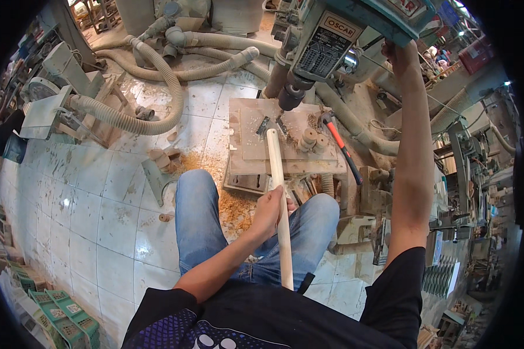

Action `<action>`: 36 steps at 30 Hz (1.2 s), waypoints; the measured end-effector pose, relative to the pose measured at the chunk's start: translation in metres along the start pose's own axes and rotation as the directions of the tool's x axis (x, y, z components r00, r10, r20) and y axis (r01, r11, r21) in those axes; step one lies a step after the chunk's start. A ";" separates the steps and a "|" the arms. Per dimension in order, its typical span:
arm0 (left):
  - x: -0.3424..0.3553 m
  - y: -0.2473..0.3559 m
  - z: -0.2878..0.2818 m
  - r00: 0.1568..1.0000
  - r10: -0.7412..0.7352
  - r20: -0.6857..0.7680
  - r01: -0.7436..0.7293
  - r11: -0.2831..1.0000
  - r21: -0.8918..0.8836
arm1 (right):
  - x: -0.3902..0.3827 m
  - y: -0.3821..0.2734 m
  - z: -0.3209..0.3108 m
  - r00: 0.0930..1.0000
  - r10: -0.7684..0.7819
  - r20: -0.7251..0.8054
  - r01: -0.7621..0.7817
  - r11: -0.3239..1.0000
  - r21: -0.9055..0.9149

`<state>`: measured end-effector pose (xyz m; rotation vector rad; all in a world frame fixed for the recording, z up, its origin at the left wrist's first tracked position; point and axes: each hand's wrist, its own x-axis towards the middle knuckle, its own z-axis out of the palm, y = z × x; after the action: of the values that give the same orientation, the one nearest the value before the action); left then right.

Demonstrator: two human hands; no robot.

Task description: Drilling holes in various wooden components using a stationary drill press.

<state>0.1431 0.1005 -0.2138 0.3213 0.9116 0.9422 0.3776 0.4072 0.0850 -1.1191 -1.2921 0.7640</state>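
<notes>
One pale wooden pole (276, 166) clasped in your left hand (269, 209) | holed end over the board (253, 149) | your right hand (400, 55) raised by the drill press (330, 43), finger grip unclear

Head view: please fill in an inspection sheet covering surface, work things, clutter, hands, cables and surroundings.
Surface: wooden board, dusted with chips.
Work things: pale wooden stick, hole near its far end, which is over the board; drill chuck above.
Clutter: round wooden pieces and a red-and-black-handled tool at the board's right; shavings on the floor.
Hands: left grips the stick; right is raised at the teal machine housing, grip unclear.
Cables: thin cord, route unclear.
Surroundings: ribbed hoses, green crates.
</notes>
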 end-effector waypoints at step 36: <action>0.030 0.012 0.013 0.986 0.108 -0.128 -0.107 0.994 0.016 | 0.023 0.007 -0.022 0.997 -0.024 0.079 0.028 0.999 -0.047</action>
<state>0.1549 0.1332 -0.2149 0.3231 1.0252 1.0681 0.4036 0.4259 0.0876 -1.1176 -1.3947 0.7680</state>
